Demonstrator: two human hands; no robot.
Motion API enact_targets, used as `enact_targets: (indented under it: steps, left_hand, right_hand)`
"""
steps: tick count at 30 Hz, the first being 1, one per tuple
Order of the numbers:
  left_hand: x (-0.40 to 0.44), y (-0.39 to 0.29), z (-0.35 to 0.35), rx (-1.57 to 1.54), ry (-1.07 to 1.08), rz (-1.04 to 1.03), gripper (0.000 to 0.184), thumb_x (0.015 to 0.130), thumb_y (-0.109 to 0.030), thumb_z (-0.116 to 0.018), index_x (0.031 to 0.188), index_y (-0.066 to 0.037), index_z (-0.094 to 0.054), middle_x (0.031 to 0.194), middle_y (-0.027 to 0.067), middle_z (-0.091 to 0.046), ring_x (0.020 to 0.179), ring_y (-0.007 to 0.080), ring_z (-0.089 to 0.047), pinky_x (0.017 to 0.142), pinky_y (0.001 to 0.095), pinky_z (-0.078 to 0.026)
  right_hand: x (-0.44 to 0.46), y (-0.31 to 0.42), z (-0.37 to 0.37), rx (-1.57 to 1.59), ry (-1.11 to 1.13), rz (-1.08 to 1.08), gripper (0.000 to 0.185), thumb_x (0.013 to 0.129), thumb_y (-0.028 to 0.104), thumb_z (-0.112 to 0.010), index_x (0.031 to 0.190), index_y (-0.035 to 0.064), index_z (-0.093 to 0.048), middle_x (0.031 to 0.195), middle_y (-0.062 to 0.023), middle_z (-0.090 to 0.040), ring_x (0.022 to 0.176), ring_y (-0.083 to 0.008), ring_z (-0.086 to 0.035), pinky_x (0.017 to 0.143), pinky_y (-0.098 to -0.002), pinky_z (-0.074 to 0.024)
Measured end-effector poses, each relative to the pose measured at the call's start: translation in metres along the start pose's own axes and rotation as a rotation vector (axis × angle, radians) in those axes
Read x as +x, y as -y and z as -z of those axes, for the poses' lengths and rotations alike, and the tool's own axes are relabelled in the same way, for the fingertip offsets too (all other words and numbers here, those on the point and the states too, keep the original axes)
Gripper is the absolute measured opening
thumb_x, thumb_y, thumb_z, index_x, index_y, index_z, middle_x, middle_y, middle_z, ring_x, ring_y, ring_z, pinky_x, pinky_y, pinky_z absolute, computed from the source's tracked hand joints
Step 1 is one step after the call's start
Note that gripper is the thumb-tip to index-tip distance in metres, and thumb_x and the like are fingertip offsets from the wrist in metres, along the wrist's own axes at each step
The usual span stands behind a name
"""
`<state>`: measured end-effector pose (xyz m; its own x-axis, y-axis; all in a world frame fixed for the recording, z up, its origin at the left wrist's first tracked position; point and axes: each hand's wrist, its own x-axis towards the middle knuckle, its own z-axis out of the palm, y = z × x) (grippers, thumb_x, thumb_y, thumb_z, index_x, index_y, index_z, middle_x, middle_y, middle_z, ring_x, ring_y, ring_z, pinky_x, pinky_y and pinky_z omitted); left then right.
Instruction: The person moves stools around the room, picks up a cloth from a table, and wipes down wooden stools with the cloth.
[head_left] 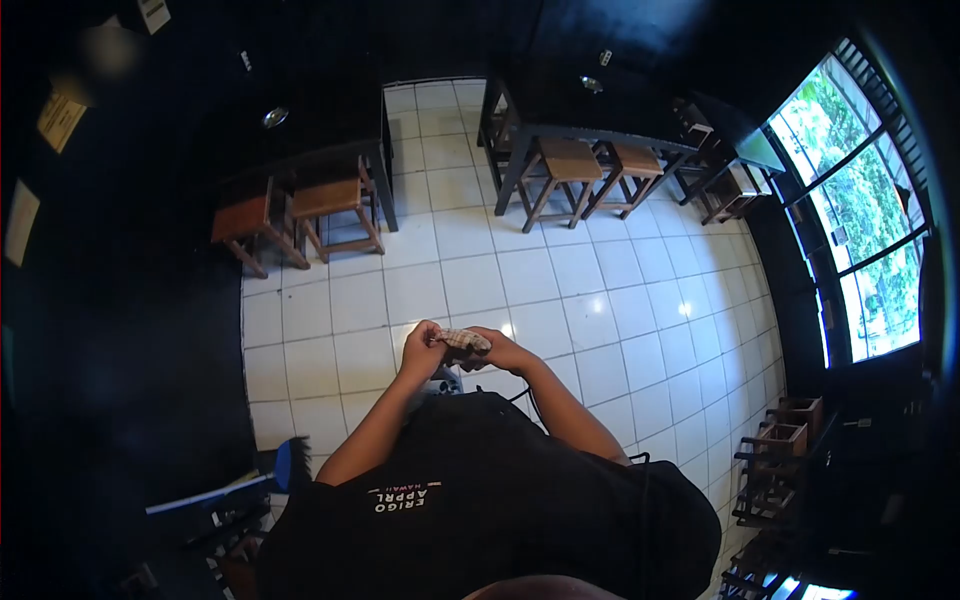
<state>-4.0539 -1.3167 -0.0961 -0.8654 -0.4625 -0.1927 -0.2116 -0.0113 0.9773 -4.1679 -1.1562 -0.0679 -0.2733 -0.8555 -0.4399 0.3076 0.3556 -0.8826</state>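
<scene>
A small beige and brown checked cloth (463, 339) is bunched up between my hands in front of my body. My left hand (424, 345) pinches its left end between thumb and fingers. On the other side my right hand (494, 350) is wrapped round the right part of the cloth, with some fingers hidden beneath it. Both hands are held close together above the tiled floor.
Dark tables with wooden stools (565, 162) stand ahead on the right, with more stools (328, 198) ahead on the left. A blue broom (284, 466) lies at the lower left. Stacked stools (778, 438) and a bright window (858, 210) are on the right. White tiled floor (460, 250) lies between.
</scene>
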Motion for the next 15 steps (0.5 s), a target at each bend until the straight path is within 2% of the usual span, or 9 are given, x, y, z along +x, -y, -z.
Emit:
enact_targets:
  steps: [1,3,4,5,7,8,9,12,15]
  left_hand:
    - [0.018,-0.013,-0.003,-0.012,0.004,0.0,0.017,0.077,0.004,-0.055,0.088,-0.007,-0.048,0.077,-0.0001,-0.053,0.066,0.0071,-0.052,0.049,0.0227,-0.049]
    - [0.05,-0.04,-0.009,-0.161,0.028,0.111,0.017,0.075,0.004,-0.058,0.086,-0.006,-0.05,0.071,-0.0011,-0.05,0.059,0.0048,-0.046,0.048,0.0213,-0.039]
    - [0.069,-0.045,-0.011,-0.194,0.041,0.095,0.015,0.076,-0.003,-0.061,0.087,-0.005,-0.051,0.066,-0.0013,-0.049,0.053,0.0055,-0.046,0.043,0.0233,-0.039]
    - [0.088,-0.049,-0.012,-0.191,0.045,0.103,0.015,0.076,-0.003,-0.061,0.087,-0.005,-0.051,0.066,-0.0013,-0.049,0.053,0.0055,-0.046,0.043,0.0233,-0.039]
    - [0.126,-0.059,-0.015,0.057,0.168,0.156,0.016,0.078,-0.009,-0.062,0.09,-0.005,-0.051,0.06,-0.0017,-0.049,0.047,0.0065,-0.046,0.041,0.0236,-0.04]
    - [0.142,-0.065,-0.02,0.041,0.197,0.168,0.021,0.079,-0.012,-0.061,0.096,-0.005,-0.051,0.056,-0.002,-0.047,0.044,0.0076,-0.046,0.04,0.0241,-0.038]
    - [0.157,-0.071,-0.025,0.046,0.193,0.165,0.021,0.079,-0.012,-0.061,0.096,-0.005,-0.051,0.056,-0.002,-0.047,0.044,0.0076,-0.046,0.04,0.0241,-0.038]
    - [0.206,-0.071,-0.038,-0.135,0.258,0.158,0.027,0.081,-0.011,-0.059,0.105,-0.003,-0.048,0.058,0.0016,-0.053,0.043,0.0095,-0.048,0.04,0.0246,-0.038]
    - [0.261,-0.082,-0.045,-0.111,0.258,0.224,0.029,0.081,-0.014,-0.063,0.105,-0.003,-0.049,0.059,0.003,-0.055,0.045,0.0104,-0.05,0.041,0.0242,-0.04]
  right_hand:
    - [0.01,0.012,0.015,-0.007,-0.007,-0.008,0.046,0.078,0.006,-0.064,0.122,0.0074,-0.05,0.1,-0.0032,-0.062,0.091,-0.0132,-0.058,0.077,-0.0266,-0.0475]
    - [0.029,0.034,0.042,-0.057,-0.068,0.164,0.041,0.081,0.007,-0.063,0.119,0.0046,-0.051,0.098,-0.004,-0.061,0.087,-0.0129,-0.059,0.071,-0.0274,-0.0505]
    - [0.039,0.044,0.055,-0.056,-0.089,0.182,0.035,0.082,0.007,-0.062,0.115,0.0031,-0.053,0.096,-0.0041,-0.062,0.085,-0.0136,-0.059,0.072,-0.0274,-0.0498]
    - [0.047,0.053,0.069,-0.048,-0.092,0.178,0.035,0.082,0.007,-0.062,0.115,0.0031,-0.053,0.096,-0.0041,-0.062,0.085,-0.0136,-0.059,0.072,-0.0274,-0.0498]
    - [0.059,0.078,0.09,-0.014,-0.177,0.149,0.032,0.081,0.009,-0.064,0.112,0.0026,-0.055,0.093,-0.0044,-0.062,0.086,-0.0137,-0.058,0.073,-0.0274,-0.0489]
    - [0.061,0.093,0.099,0.022,-0.229,0.104,0.03,0.08,0.012,-0.065,0.108,0.0023,-0.057,0.092,-0.0053,-0.062,0.086,-0.0136,-0.058,0.076,-0.0274,-0.0479]
    - [0.069,0.099,0.112,0.023,-0.225,0.11,0.03,0.08,0.012,-0.065,0.108,0.0023,-0.057,0.092,-0.0053,-0.062,0.086,-0.0136,-0.058,0.076,-0.0274,-0.0479]
    - [0.099,0.103,0.156,0.192,-0.315,0.097,0.034,0.078,0.012,-0.067,0.109,0.0019,-0.057,0.096,-0.0063,-0.062,0.088,-0.0137,-0.058,0.08,-0.0274,-0.0464]
    - [0.14,0.114,0.215,0.168,-0.311,0.107,0.035,0.078,0.011,-0.068,0.11,0.0019,-0.057,0.097,-0.006,-0.062,0.089,-0.0137,-0.057,0.08,-0.027,-0.0462]
